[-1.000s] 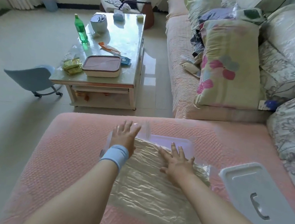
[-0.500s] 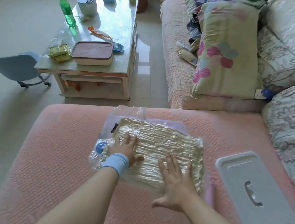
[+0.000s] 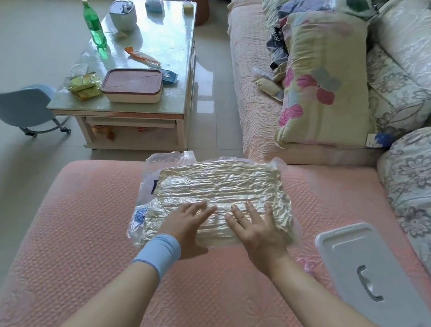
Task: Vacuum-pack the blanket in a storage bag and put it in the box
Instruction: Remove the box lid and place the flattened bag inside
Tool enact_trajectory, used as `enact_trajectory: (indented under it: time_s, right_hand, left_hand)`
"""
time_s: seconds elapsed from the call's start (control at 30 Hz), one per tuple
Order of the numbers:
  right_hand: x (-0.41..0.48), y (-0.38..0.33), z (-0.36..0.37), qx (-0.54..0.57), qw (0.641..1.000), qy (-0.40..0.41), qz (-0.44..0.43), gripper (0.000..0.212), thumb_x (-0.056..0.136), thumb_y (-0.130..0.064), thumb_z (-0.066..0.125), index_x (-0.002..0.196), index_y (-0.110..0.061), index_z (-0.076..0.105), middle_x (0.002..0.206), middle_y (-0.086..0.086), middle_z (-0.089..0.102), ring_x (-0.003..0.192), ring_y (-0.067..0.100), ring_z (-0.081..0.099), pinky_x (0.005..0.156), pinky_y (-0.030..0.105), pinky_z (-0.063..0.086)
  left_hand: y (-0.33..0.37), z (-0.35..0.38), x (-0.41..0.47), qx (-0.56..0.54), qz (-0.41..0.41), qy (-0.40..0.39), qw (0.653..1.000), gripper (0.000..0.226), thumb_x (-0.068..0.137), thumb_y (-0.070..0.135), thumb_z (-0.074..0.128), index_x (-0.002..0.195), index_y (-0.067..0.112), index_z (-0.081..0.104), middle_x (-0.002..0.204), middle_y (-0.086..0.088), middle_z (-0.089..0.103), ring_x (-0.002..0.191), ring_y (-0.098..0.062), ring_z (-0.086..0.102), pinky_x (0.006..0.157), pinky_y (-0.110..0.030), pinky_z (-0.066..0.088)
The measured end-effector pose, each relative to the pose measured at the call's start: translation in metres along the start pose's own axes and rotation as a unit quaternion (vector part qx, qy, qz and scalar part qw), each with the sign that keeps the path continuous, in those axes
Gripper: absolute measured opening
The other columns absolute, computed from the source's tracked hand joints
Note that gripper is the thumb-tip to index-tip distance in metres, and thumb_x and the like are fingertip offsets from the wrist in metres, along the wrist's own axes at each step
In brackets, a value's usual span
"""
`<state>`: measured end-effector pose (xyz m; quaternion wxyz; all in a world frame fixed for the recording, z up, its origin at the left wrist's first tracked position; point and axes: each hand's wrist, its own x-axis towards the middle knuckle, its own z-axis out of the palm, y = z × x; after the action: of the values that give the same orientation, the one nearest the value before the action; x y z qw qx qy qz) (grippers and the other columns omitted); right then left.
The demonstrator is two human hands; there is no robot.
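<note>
Both hands flat on vacuum bag (image 3: 222,188); lid (image 3: 373,280) beside.

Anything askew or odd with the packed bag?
Mildly: the storage bag has a loose clear margin sticking out crumpled on its left, past the packed blanket. Both the left hand and right hand press flat on it. The grey lid lies apart to the right.

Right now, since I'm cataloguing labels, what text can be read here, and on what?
No text reads clearly.
Vacuum bag: blue print, too blurred.
Blue packet on the coffee table: logo too small.
Dark garment on the sofa: white letters, blurred.
White tag by the floral pillow: too small.
</note>
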<state>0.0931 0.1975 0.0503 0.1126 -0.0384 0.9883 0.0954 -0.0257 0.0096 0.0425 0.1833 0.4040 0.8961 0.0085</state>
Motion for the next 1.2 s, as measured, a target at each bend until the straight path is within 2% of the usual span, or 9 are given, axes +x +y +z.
enact_trajectory:
  time_s: [0.13, 0.23, 0.3, 0.43, 0.53, 0.7, 0.8, 0.93, 1.2]
  right_hand:
    - [0.013, 0.014, 0.01, 0.087, 0.995, -0.039, -0.013, 0.086, 0.083, -0.001, 0.068, 0.156, -0.026, 0.029, 0.164, 0.007, 0.025, 0.148, 0.036, 0.028, 0.113, 0.068, 0.024]
    - [0.016, 0.013, 0.011, 0.138, 0.982, -0.127, 0.02, 0.084, 0.092, -0.05, 0.055, 0.158, -0.038, 0.004, 0.166, -0.006, -0.006, 0.154, 0.022, -0.004, 0.121, 0.06, -0.002]
    - [0.019, 0.009, 0.015, 0.188, 0.979, -0.076, 0.038, 0.077, 0.085, -0.07, 0.042, 0.154, -0.041, 0.022, 0.164, -0.007, 0.014, 0.152, 0.02, 0.013, 0.12, 0.057, 0.006]
    - [0.04, 0.024, 0.015, 0.323, 0.923, 0.109, 0.177, 0.051, 0.089, -0.043, 0.061, 0.138, -0.029, 0.053, 0.145, -0.001, 0.046, 0.137, 0.023, 0.039, 0.11, 0.046, 0.026]
    - [0.065, 0.052, 0.016, 0.286, 0.917, 0.038, 0.277, 0.079, 0.081, -0.056, 0.07, 0.15, -0.038, 0.034, 0.161, 0.008, 0.019, 0.147, 0.032, 0.016, 0.112, 0.055, 0.026]
    - [0.092, 0.067, 0.02, 0.313, 0.916, -0.125, 0.216, 0.099, 0.078, -0.066, 0.067, 0.155, -0.051, 0.007, 0.163, -0.004, -0.028, 0.147, 0.031, -0.03, 0.112, 0.07, 0.017]
    - [0.089, 0.068, 0.032, 0.36, 0.896, -0.011, 0.258, 0.097, 0.08, -0.061, 0.067, 0.157, -0.039, 0.012, 0.165, -0.005, -0.018, 0.152, 0.027, -0.015, 0.117, 0.063, 0.023]
    - [0.072, 0.082, 0.054, 0.497, 0.744, -0.032, 0.446, 0.126, 0.067, -0.075, 0.073, 0.158, -0.024, 0.003, 0.165, 0.011, 0.008, 0.149, 0.037, 0.016, 0.117, 0.055, 0.028]
    - [0.078, 0.096, 0.076, 0.715, 0.617, -0.032, 0.327, 0.102, 0.054, -0.062, 0.088, 0.141, -0.028, 0.046, 0.131, 0.002, 0.061, 0.108, 0.021, 0.063, 0.082, 0.036, 0.051]
  left_hand:
    - [-0.017, 0.012, -0.009, 0.009, -0.034, -0.051, 0.998, 0.111, 0.073, 0.056, 0.074, 0.151, 0.045, -0.006, 0.162, 0.01, 0.0, 0.15, -0.022, 0.003, 0.118, -0.055, 0.017]
    - [-0.025, 0.019, -0.01, -0.02, -0.064, -0.087, 0.994, 0.111, 0.074, 0.059, 0.072, 0.152, 0.043, -0.005, 0.161, 0.012, -0.001, 0.149, -0.019, 0.002, 0.118, -0.058, 0.014]
    - [-0.024, 0.019, -0.006, -0.04, -0.069, -0.073, 0.994, 0.098, 0.076, 0.067, 0.063, 0.152, 0.044, 0.005, 0.159, 0.01, 0.011, 0.147, -0.021, 0.012, 0.118, -0.053, 0.019]
    - [-0.026, 0.009, 0.014, -0.115, -0.15, 0.016, 0.982, 0.064, 0.092, 0.06, 0.047, 0.149, 0.042, 0.023, 0.147, 0.004, 0.039, 0.133, -0.021, 0.037, 0.108, -0.042, 0.036]
    - [-0.04, 0.003, 0.027, -0.117, -0.179, 0.021, 0.977, 0.067, 0.089, 0.064, 0.048, 0.148, 0.045, 0.024, 0.155, 0.004, 0.027, 0.14, -0.023, 0.028, 0.111, -0.044, 0.035]
    - [-0.015, -0.001, 0.071, -0.091, -0.131, -0.011, 0.987, 0.082, 0.083, 0.077, 0.04, 0.151, 0.048, 0.006, 0.163, 0.009, -0.001, 0.15, -0.025, 0.0, 0.119, -0.051, 0.014]
    - [-0.005, 0.007, 0.088, -0.102, -0.16, -0.042, 0.981, 0.079, 0.083, 0.076, 0.044, 0.149, 0.052, 0.006, 0.162, 0.013, -0.004, 0.149, -0.025, -0.004, 0.114, -0.059, 0.02]
    - [-0.025, 0.009, 0.082, -0.144, -0.22, 0.087, 0.961, 0.069, 0.088, 0.063, 0.05, 0.147, 0.042, 0.023, 0.155, 0.006, 0.026, 0.141, -0.022, 0.026, 0.109, -0.05, 0.033]
    - [-0.099, 0.029, 0.052, -0.313, -0.457, 0.0, 0.833, 0.126, 0.051, 0.091, 0.059, 0.152, 0.041, 0.004, 0.16, -0.022, 0.004, 0.146, -0.042, 0.005, 0.115, -0.061, 0.012]
